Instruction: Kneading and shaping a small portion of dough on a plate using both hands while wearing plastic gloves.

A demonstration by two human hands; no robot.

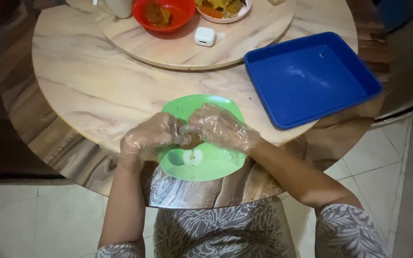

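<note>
1. L hand (150,137) & R hand (223,128), both in clear plastic gloves, meet at frame centre over green plate (216,162); fingers curled around a small brownish item (193,138) held between them. What it is: can't tell.
2. One pale apple-like slice (192,157) lies on plate, lower centre, below hands.
3. Progress, judged: early; one piece down, item in hands unfinished.
4. Blue tray (311,79), upper right, holds nothing. Red bowl (164,13) at top.
</note>
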